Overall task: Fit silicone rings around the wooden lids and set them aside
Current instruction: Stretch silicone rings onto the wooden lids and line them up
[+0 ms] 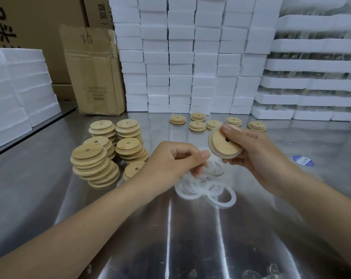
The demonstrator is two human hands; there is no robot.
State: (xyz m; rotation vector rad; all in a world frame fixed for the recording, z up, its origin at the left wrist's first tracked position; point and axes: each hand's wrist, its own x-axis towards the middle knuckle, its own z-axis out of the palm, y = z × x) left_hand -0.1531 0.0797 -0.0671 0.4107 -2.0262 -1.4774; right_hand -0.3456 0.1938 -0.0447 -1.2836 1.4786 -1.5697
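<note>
- The right hand (251, 150) clamps a wooden lid (225, 144) by its rim, thumb on the upper edge and fingers curled beneath. The lid's flat face tilts towards the other hand.
- The left hand (176, 160) has its fingers curled together, pinching a blurred silicone ring (214, 165) just above the ring pile (221, 195).
- The lid sits just up and right of the left fingertips, nearly touching them, so the ring probably has to meet its lower-left edge.

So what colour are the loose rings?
The loose rings are translucent white, clearest in the head view.
</note>
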